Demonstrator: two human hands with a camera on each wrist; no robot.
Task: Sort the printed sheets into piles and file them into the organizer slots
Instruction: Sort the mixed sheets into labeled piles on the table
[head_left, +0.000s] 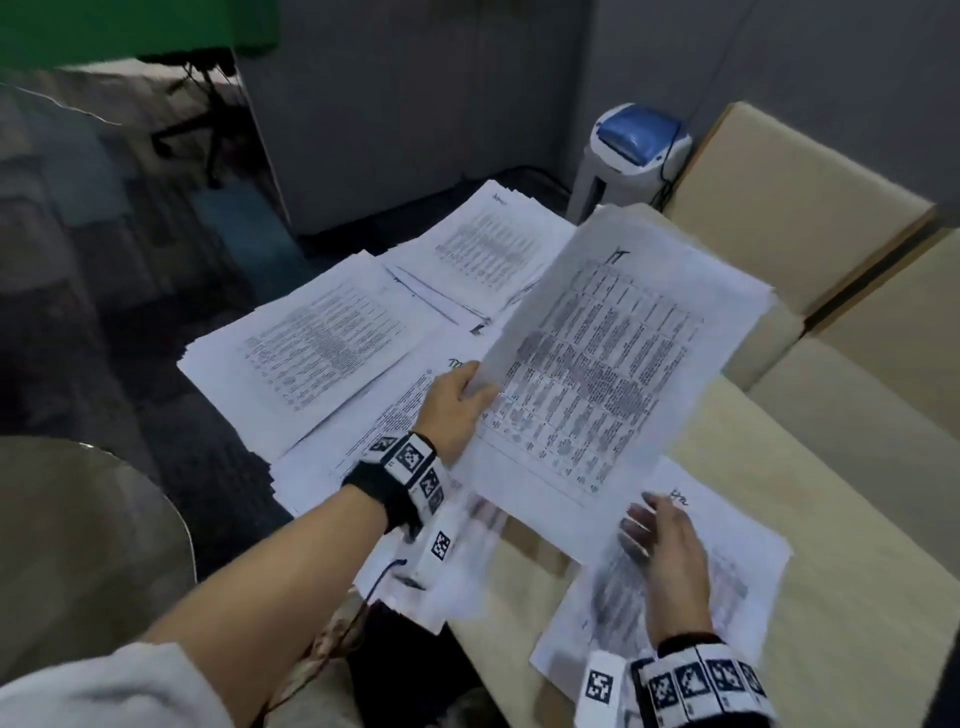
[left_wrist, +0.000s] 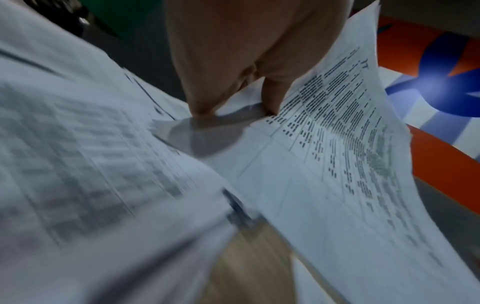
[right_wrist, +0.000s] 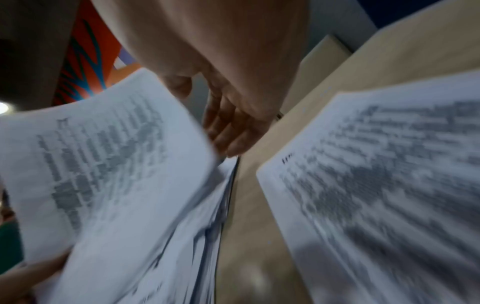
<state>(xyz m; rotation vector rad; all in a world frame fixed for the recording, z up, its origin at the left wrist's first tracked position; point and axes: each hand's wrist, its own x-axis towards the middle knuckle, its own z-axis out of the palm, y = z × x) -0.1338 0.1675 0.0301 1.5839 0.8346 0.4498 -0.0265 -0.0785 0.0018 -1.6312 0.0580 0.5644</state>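
left grip lifting a printed sheet

my right hand hovers flat over a printed page on the pale worktop, fingers straight and holding nothing. my left hand pinches the near corner of a table-printed sheet, raised and tilted above the worktop. four sorted piles lie fanned beyond it. a blue-lidded machine stands behind them.

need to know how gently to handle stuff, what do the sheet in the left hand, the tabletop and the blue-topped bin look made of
Sheet in the left hand: thin matte white paper; it bows and curls at the pinch.
Tabletop: pale beige with a smooth, low-sheen face, probably laminate; blur hides any grain.
Blue-topped bin: apparently moulded plastic, white body and glossy blue lid with rounded corners.
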